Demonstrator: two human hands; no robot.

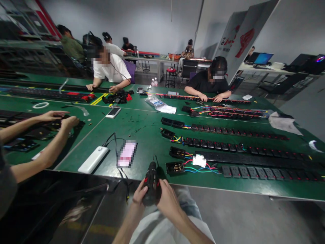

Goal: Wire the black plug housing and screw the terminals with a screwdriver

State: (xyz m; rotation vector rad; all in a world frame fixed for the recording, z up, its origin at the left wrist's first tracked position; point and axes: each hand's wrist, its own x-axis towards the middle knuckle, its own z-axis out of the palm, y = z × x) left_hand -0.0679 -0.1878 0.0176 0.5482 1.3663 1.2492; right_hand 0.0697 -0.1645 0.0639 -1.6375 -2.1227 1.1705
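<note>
A black cordless drill (151, 184) is held between my two hands at the table's near edge, its bit pointing away from me. My left hand (140, 194) grips its left side, and my right hand (166, 196) wraps round its right side. Right of the drill lies an open black end box (175, 167) with metal contacts inside. Coloured wires (200, 169) run from it to a long strip of black sockets (251, 172). A white breaker-like block (199, 160) rests on the neighbouring black strip.
A white power bank (93, 159) with a black cable and a phone (127, 154) lie left of the drill. More socket strips (215, 144) stretch across the green table (142, 127). A co-worker's hands (59, 118) work at the left; two people sit opposite.
</note>
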